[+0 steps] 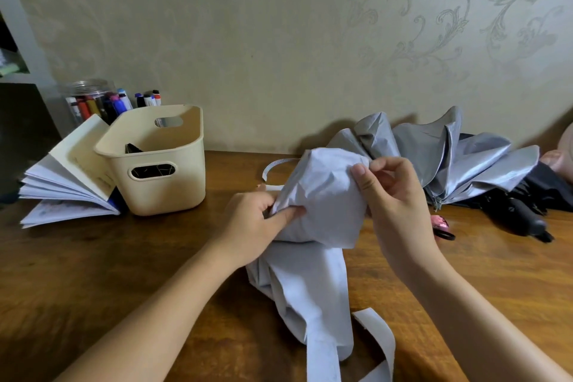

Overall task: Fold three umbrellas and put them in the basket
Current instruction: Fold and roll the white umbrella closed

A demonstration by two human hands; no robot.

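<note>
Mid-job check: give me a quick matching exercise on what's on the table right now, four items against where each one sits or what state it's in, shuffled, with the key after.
Items:
1. pale grey umbrella
2. silver umbrella
3. basket
4. open book

States or places:
A. leaning against the basket's left side, pages fanned
B. lying unfolded at the back right, by the wall
C. gripped by the left hand and right hand
D. upright at the left, something dark inside

Pairs: 1-C, 2-B, 3-D, 4-A
</note>
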